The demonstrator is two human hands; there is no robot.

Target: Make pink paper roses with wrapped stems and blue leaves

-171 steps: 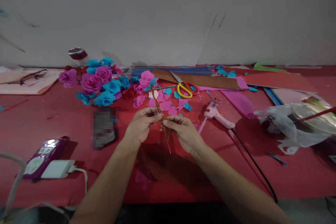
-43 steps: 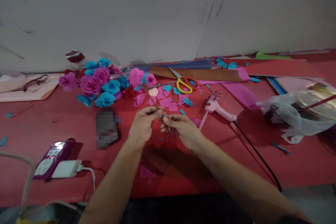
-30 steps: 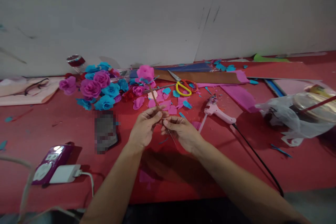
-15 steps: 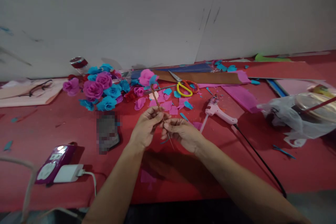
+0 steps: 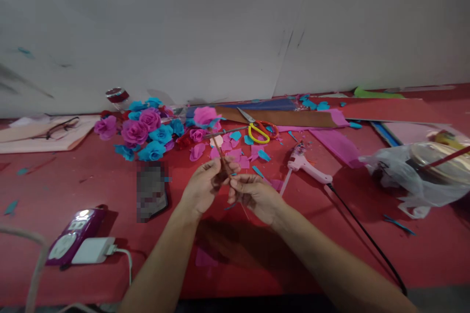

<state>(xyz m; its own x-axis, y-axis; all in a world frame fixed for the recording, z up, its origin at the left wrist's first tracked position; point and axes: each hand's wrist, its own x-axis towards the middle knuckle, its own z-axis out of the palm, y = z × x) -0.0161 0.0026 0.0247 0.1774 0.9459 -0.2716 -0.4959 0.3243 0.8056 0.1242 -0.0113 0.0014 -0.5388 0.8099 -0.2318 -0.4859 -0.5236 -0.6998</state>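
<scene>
A pink paper flower (image 5: 206, 116) with blue bits under its petals stands at the top of a thin stem (image 5: 218, 148) wrapped in brown. My left hand (image 5: 203, 186) is closed around that stem, thumb and fingers pinching it below the flower. Lower down, my right hand (image 5: 255, 194) pinches the stem between thumb and fingertips, close beside the left. A thin bare end sticks out beneath the right fingers. Whether a loose brown strip lies between the fingertips is too small to tell. Cut pink and blue paper pieces (image 5: 240, 160) lie just beyond my hands.
Finished paper roses (image 5: 135, 131) stand bunched at the back left. Scissors (image 5: 259, 133) lie behind the paper pieces; a pink glue gun (image 5: 308, 166) with a black cord rests at right. A phone (image 5: 152, 190), purple power strip (image 5: 75, 234) and plastic bag (image 5: 389, 164) surround the work area.
The view has tilted, so the table things sit slightly lower. The flower leans a little differently, and my left fingers have shifted on the stem. Both hands keep hold of it.
</scene>
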